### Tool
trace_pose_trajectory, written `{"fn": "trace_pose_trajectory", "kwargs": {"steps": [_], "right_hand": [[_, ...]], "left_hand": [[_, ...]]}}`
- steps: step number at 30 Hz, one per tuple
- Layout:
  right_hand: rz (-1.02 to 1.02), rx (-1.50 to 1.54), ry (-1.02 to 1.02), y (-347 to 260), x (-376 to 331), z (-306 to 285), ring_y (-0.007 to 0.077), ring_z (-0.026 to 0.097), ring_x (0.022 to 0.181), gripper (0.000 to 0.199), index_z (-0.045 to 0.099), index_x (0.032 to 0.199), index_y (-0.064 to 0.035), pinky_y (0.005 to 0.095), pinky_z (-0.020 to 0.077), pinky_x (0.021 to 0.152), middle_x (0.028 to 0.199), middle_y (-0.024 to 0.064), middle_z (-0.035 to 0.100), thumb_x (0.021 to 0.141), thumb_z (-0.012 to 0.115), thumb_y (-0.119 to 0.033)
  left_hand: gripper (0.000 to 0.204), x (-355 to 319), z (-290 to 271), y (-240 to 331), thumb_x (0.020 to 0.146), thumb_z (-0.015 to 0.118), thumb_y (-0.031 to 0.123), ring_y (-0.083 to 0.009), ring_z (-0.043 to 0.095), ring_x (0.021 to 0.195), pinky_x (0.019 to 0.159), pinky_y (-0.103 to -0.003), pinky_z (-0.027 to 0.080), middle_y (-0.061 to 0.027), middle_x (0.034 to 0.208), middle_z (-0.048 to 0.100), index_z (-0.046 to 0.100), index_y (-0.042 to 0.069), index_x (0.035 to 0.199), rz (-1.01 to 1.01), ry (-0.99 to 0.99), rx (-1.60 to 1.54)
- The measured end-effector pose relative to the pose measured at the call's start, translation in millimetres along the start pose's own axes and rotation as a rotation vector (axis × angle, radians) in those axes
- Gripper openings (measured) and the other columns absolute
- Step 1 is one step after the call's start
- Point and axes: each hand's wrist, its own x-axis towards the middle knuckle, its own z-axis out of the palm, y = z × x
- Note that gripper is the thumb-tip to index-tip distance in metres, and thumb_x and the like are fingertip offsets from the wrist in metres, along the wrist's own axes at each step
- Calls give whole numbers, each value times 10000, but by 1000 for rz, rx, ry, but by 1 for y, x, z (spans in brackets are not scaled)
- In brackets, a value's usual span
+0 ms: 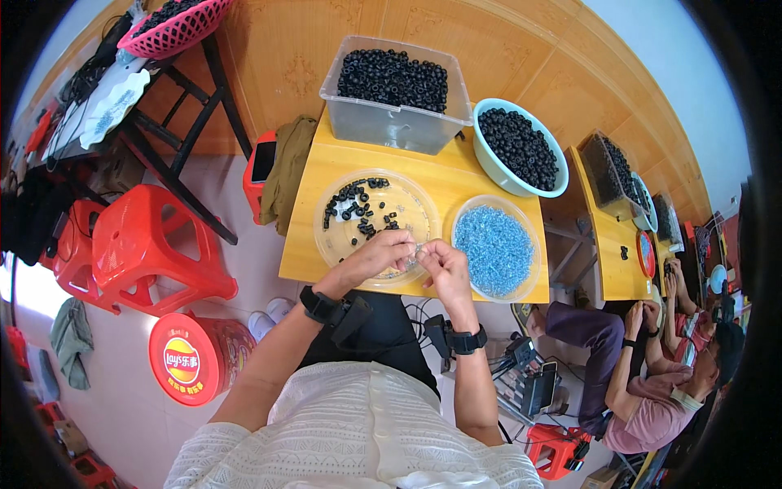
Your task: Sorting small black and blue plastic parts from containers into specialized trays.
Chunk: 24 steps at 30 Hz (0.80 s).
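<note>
Hands meet over clear round plastic dish (336, 244) on yellow wooden surface (305, 244): left hand (376, 254) and right hand (442, 262) pinch a tiny part between fingertips, too small to identify. Few small black rings (358, 208) left in dish; clear bowl of blue bits (494, 244) beside it looks full.

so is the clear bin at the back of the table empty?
No, the clear bin is filled with small black rings.
</note>
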Motion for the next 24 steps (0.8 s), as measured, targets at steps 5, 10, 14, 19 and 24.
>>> {"fn": "trace_pose_trajectory", "kwargs": {"steps": [5,10,14,19,24], "right_hand": [[-143,-245,105,1,-1,3,78,407,457,97,595,760,8,269,339,433,501,33,460,803,578,-78],[-157,-289,169,-2,-3,4,89,402,449,95,592,740,10,276,335,436,478,47,451,785,577,-72],[-203,-381,182,-12,-7,9,98,403,435,83,586,734,12,285,335,431,471,61,455,776,577,-58],[-159,-342,181,-5,-5,9,128,422,425,67,580,738,11,303,344,433,472,83,463,770,569,-47],[-216,-455,187,-8,-8,11,213,504,438,55,575,772,9,337,384,457,508,129,506,771,548,-40]], "left_hand": [[144,0,-1,-4,903,495,192,-60,509,703,669,-208,427,24,735,521,551,62,875,-53,9,-141],[138,-3,1,-1,890,529,180,-54,523,723,675,-198,433,20,779,552,568,50,913,-13,65,-108],[110,-2,1,-5,865,564,122,-52,524,719,673,-189,435,12,812,559,565,31,928,50,77,-147],[104,-1,3,-12,838,584,56,-37,512,730,664,-183,430,9,828,553,552,8,924,156,52,-97],[97,-3,3,-5,825,581,26,-36,516,760,683,-192,432,18,823,545,551,1,914,73,110,279]]}}
